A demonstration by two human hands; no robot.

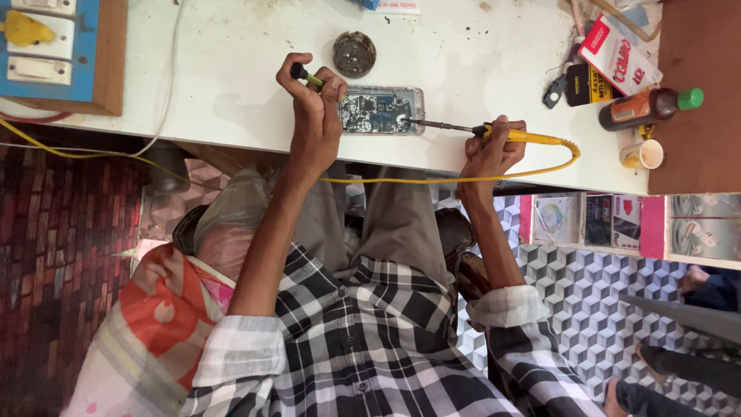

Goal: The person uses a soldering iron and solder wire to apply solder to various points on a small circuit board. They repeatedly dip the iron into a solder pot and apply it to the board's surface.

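An opened phone (382, 110) with its circuit board bare lies on the white table (231, 85) near the front edge. My left hand (312, 116) rests at the phone's left end, gripping a thin tool with a black and yellow-green handle (306, 74). My right hand (492, 147) holds a yellow soldering iron (525, 137); its dark metal tip reaches left and touches the phone's right end. The iron's yellow cord (432, 180) loops back under the table edge.
A round dark metal tin (354, 54) sits just behind the phone. At the right stand a brown bottle with a green cap (648, 106), a small white cup (643, 154), a red and white packet (617, 54) and a black fob (553, 91). A blue switch panel (46, 46) is at the far left.
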